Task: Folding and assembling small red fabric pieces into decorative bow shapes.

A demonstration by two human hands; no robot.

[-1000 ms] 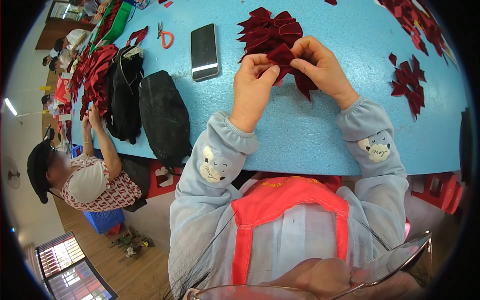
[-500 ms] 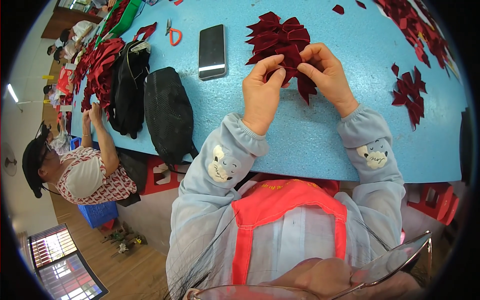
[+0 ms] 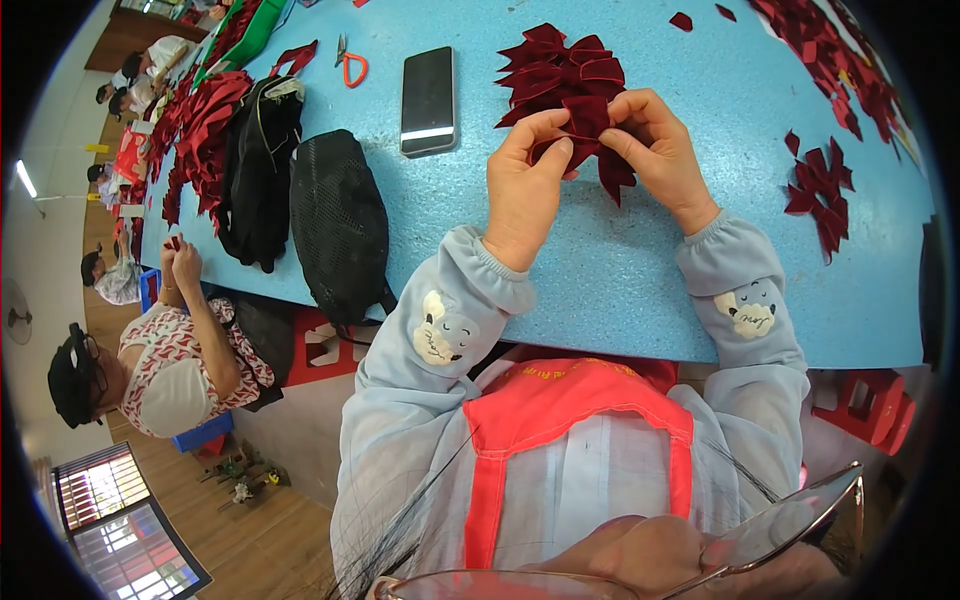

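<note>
Between my two hands is a dark red velvet ribbon bow (image 3: 585, 125), raised a little over the blue table (image 3: 620, 290). My left hand (image 3: 530, 180) pinches its left side between thumb and forefinger. The bow's right side is pinched in the same way by my right hand (image 3: 652, 155). A tail of the ribbon hangs down between the hands. Just beyond them lies a pile of finished bows (image 3: 560, 68) in the same velvet. My fingertips hide the bow's edges.
Left of my hands lie a phone (image 3: 427, 100), orange-handled snips (image 3: 350, 65), a black mesh pouch (image 3: 338, 220) and a black bag (image 3: 258, 170). More ribbon pieces (image 3: 822, 195) lie to the right and along the far right edge. A co-worker (image 3: 175, 350) sits at the left.
The bow's upper loop now stands up more visibly between my fingers, and both hands have shifted very slightly. The co-worker at left has leaned back, hands raised from the ribbon heap.
</note>
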